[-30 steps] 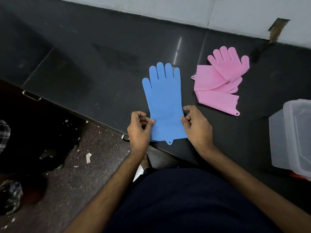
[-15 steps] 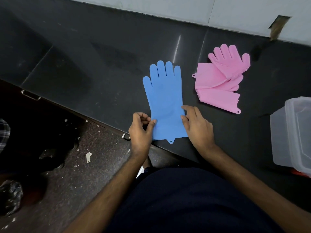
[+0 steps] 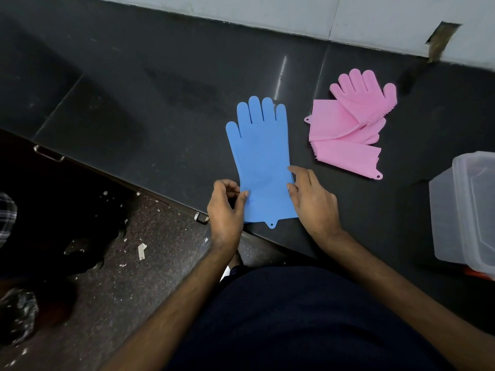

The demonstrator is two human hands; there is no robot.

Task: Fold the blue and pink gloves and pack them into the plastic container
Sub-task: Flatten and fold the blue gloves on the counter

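Observation:
A blue glove [image 3: 261, 156] lies flat on the dark countertop [image 3: 160, 103], fingers pointing away from me and cuff near the front edge. My left hand [image 3: 225, 212] pinches the cuff's left edge between thumb and fingers. My right hand [image 3: 312, 202] holds the cuff's right edge with thumb and fingertips. Two pink gloves [image 3: 351, 124] lie folded and overlapping to the right of the blue one. A clear plastic container [image 3: 466, 210] stands at the right edge, partly out of view.
A light tiled wall [image 3: 294, 14] runs along the back of the counter. The counter's front edge slants from left to centre, with metal handles [image 3: 49, 153] below it. A speckled floor [image 3: 120, 263] with scattered debris lies to the left.
The view has shifted slightly. Both hands stay at the blue glove's cuff, shifting a little further up its edges; the pink gloves and container have not moved.

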